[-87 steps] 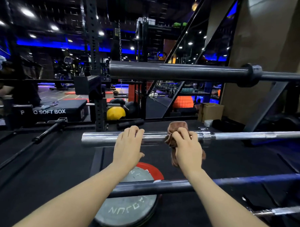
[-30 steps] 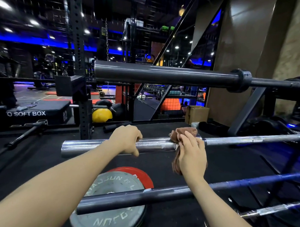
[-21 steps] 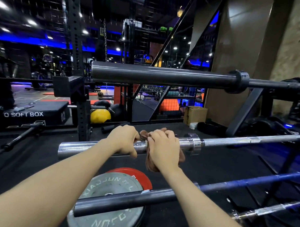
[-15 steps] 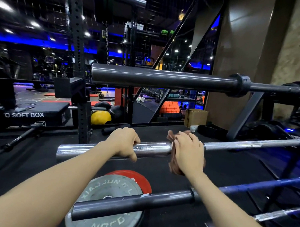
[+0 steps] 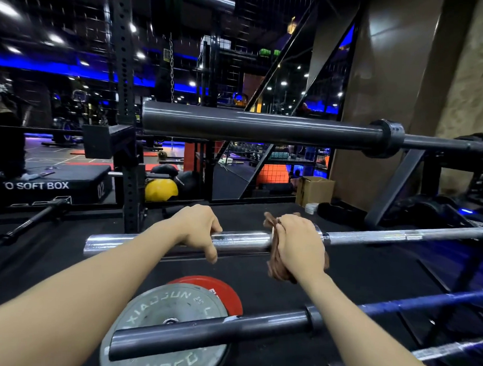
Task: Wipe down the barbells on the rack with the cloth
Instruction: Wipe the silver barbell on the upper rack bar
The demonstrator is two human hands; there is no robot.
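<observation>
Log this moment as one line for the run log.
step: wiping chrome barbell sleeve | left hand: gripping sleeve | right hand: brown cloth wrapped near collar

The black plyo box (image 5: 51, 185) at the left carries white lettering "O SOFT BOX" on its front face, its start cut off, and "02" on its side face. The grey weight plate (image 5: 173, 312) on the floor bears raised letters "XIAOSUN". Lettering on the red plate (image 5: 217, 288) is unreadable.

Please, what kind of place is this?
Most likely a gym: barbells lie on a rack, weight plates lie on the floor, and a black box marked SOFT BOX stands behind.
</observation>
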